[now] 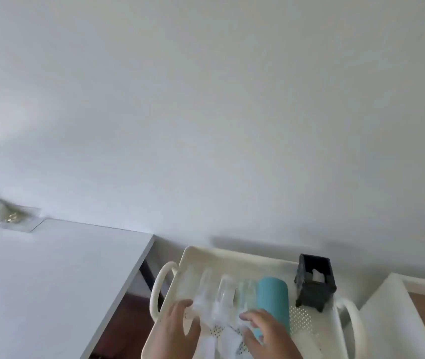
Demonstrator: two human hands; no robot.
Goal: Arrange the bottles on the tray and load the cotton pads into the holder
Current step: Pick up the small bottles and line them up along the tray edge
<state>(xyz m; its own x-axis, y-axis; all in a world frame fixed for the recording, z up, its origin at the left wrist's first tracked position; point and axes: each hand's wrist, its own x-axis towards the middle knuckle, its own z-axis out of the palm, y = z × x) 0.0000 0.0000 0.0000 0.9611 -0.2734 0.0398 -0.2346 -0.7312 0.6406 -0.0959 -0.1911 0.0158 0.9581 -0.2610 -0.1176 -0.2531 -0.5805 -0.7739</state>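
Two spread hands, left hand [177, 330] and right hand [268, 332], rest on clear bottles [214, 294] beside teal bottle [273, 301], black holder [313, 281] on tray [232, 255].

a cream perforated tray [232, 255] carries clear bottles [225, 291], a teal bottle [273, 296], a black holder [313, 283].

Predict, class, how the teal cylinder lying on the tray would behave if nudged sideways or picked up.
The teal cylinder lies on its side on the tray, so it would probably roll if nudged sideways. Its smooth, even surface may be slippery to grip. The right hand resting against it probably steadies it.
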